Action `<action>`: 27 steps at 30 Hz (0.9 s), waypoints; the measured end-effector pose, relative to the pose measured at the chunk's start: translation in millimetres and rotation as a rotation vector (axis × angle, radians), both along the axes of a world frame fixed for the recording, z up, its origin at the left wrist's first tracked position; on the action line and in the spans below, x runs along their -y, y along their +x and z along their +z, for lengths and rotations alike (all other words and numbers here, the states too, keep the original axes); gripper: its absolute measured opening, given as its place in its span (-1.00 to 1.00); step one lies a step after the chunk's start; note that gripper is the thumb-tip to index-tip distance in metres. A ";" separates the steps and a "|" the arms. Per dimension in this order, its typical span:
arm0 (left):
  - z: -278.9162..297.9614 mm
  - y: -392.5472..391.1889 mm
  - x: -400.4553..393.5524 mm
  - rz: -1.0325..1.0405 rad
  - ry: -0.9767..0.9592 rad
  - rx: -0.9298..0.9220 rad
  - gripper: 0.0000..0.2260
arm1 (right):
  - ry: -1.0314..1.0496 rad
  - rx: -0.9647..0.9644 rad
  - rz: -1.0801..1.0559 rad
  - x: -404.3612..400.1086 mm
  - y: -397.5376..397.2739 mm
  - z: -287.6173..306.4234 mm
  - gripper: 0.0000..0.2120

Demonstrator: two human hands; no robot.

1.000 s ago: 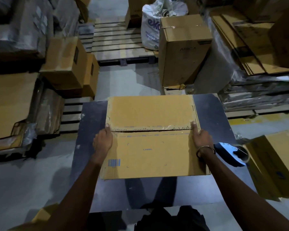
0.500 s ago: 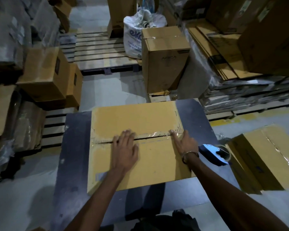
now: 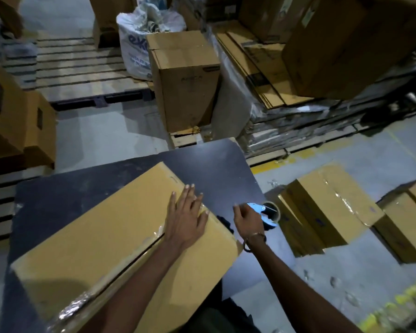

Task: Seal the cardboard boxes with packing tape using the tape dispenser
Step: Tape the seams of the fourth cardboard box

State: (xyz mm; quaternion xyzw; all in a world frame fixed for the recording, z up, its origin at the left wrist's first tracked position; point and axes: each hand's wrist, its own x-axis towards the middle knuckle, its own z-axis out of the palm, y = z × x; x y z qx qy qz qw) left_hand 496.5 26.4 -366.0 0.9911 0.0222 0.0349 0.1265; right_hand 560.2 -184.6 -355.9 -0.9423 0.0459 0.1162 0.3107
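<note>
A flat cardboard box [image 3: 111,231] lies turned at an angle on the dark table [image 3: 216,169], with clear tape along its centre seam. My left hand [image 3: 186,212] lies flat on the box's right end, fingers straight over the seam. My right hand [image 3: 246,218] is off the box, above the table at its right edge, fingers loosely spread and holding nothing. Just beyond its fingers sits the blue-and-white tape dispenser [image 3: 267,213] with its roll of tape, at the table's right edge.
Taped boxes [image 3: 327,207] lie on the floor to the right. A tall upright box [image 3: 185,78] stands beyond the table on a pallet, with a white sack [image 3: 135,46] behind it. Flattened cardboard stacks [image 3: 262,68] fill the right; more boxes [image 3: 15,121] sit left.
The box has swung round to a diagonal. My left hand slid along the seam to the box's right end. My right hand left the box and moved toward the tape dispenser.
</note>
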 end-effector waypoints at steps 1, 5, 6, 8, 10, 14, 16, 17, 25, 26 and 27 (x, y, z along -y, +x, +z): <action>-0.6 0.0 1.7 0.005 0.010 -0.009 -0.45 | -0.088 0.022 -0.029 23.8 2.7 -8.1 -0.67; 0.6 1.4 6.4 0.039 0.043 0.007 -0.49 | -0.451 0.009 0.018 93.0 14.9 -31.5 -0.63; 1.8 3.9 7.0 0.049 0.040 0.006 -0.50 | -0.538 -0.039 0.095 99.6 16.0 -35.5 -0.57; 5.6 9.5 12.1 0.069 0.037 0.005 -0.51 | -0.667 -0.085 0.249 106.5 20.6 -40.3 -0.50; 6.1 15.2 17.3 0.099 0.042 0.000 -0.51 | -0.722 -0.104 0.341 104.1 31.5 -43.8 -0.46; 3.8 22.8 28.3 0.188 0.077 -0.021 -0.52 | -0.738 -0.151 0.408 99.9 49.1 -44.9 -0.66; 3.9 26.9 35.0 0.217 0.092 -0.024 -0.53 | -0.739 -0.122 0.436 104.9 57.2 -43.8 -0.72; 3.3 28.8 37.7 0.229 0.088 -0.011 -0.54 | -0.729 -0.104 0.454 108.2 60.9 -42.2 -0.74; 1.2 56.8 37.5 0.235 -0.198 0.019 -0.52 | -0.509 0.100 0.721 114.7 111.7 -17.9 -0.81; 5.2 61.8 37.3 0.231 -0.274 0.021 -0.52 | -0.452 0.144 0.731 108.2 117.3 -10.2 -0.83; 11.6 66.1 37.7 0.252 -0.381 0.008 -0.54 | -0.391 0.180 0.738 99.9 121.7 -1.2 -0.83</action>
